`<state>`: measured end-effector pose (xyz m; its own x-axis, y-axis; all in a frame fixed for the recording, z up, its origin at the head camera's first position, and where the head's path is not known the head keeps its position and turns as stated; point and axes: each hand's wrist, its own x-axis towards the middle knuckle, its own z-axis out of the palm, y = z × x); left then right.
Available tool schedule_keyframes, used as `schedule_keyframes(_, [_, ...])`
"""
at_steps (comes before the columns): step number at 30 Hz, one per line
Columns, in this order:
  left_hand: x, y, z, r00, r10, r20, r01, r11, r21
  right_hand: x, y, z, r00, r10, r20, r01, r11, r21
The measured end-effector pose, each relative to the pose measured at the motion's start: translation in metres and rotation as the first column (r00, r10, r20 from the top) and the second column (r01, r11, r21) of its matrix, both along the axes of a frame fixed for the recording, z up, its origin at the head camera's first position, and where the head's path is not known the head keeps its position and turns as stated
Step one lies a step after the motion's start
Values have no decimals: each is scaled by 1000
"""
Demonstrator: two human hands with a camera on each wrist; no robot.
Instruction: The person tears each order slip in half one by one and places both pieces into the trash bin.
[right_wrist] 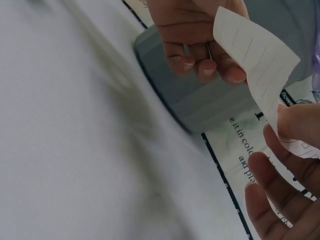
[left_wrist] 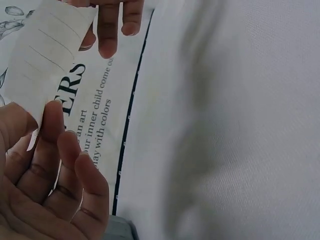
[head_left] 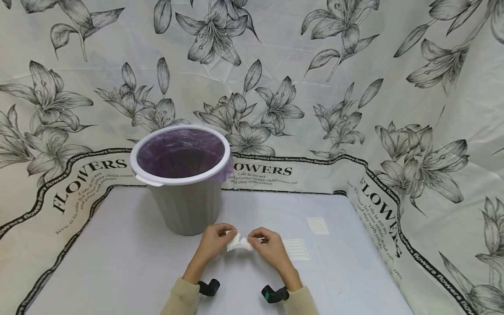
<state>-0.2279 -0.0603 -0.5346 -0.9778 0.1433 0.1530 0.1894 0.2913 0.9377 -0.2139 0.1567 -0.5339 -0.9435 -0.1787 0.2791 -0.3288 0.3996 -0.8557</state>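
A small piece of white lined paper [head_left: 234, 244] is stretched between my two hands over the table. My left hand [head_left: 213, 241] pinches one end between thumb and forefinger, while my right hand [head_left: 274, 251] pinches the other end the same way. In the head view the paper's upper edge dips sharply between the hands. Ruled lines run across the paper [left_wrist: 47, 42] in the left wrist view. Seen from the right wrist, the paper [right_wrist: 260, 55] bends and twists towards the right thumb, and its edge looks uneven.
A grey bin [head_left: 187, 208] with a white rim and purple liner stands behind my left hand. Two more lined paper pieces lie to the right, a nearer one [head_left: 297, 249] beside my right hand and a farther one [head_left: 317, 226]. Flower-printed cloth [head_left: 275, 118] surrounds the white table [head_left: 118, 258].
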Motion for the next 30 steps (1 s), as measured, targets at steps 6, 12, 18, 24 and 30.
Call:
schedule_keyframes(6, [2,-1,0,997,28,-78,-28,1000,2,1,1,-2,1000,4,21,-4,1000,24])
schedule_keyframes(12, [3,-4,5,992,4,-128,-5,1000,-8,1,1,-3,999,6,44,-8,1000,28])
schedule_keyframes(18, [4,-8,13,991,6,-136,-5,1000,8,0,2,-6,998,-10,63,7,999,44])
schedule_keyframes(24, [7,-12,20,988,-4,-153,9,1000,28,-2,6,-10,997,-31,68,26,996,83])
schedule_keyframes(30, [11,-17,30,986,7,-165,1,999,45,-4,10,-9,998,-55,24,52,994,97])
